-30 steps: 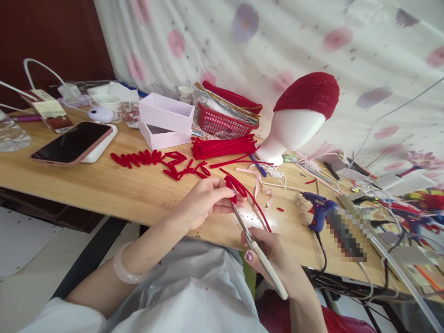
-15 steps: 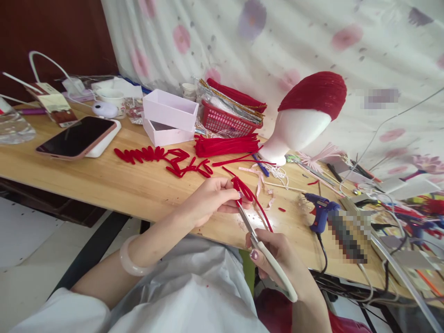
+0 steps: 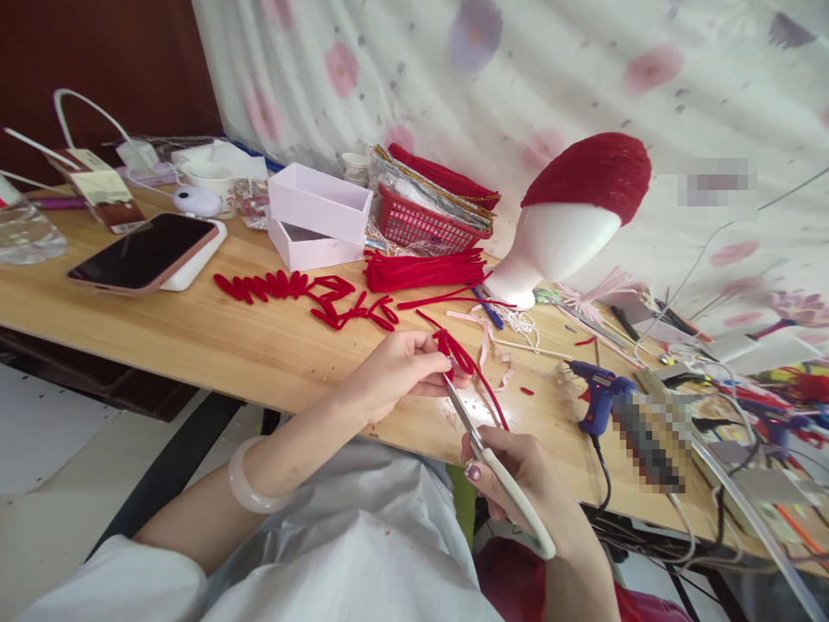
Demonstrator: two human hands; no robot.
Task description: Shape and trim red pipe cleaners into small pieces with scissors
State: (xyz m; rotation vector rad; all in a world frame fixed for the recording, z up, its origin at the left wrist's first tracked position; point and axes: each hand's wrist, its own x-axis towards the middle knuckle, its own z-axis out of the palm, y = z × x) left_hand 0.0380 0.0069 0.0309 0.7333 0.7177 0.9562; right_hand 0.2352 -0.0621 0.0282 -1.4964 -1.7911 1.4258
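Between the thumb and fingers of my left hand (image 3: 420,367) is a red pipe cleaner (image 3: 461,352) bent into loops, with a long tail running down to the right. My right hand (image 3: 518,475) grips a pair of scissors (image 3: 515,501) with whitish handles. Their metal blades point up and left, the tips right at the pipe cleaner by my left fingertips. Whether the blades have closed on it I cannot make out. Beyond my hands lie small bent red loops (image 3: 337,302) and a thick bundle of straight red pipe cleaners (image 3: 420,269).
A white foam head (image 3: 557,242) wearing a red covering stands at the back. Left of it are a red basket (image 3: 431,226), lilac boxes (image 3: 317,212) and a phone (image 3: 146,250). A blue glue gun (image 3: 599,393) with its cable sits on the right, near cluttered tools.
The view has shifted very slightly. Both hands stay almost in place, with the scissors' tips still at the red pipe cleaner.
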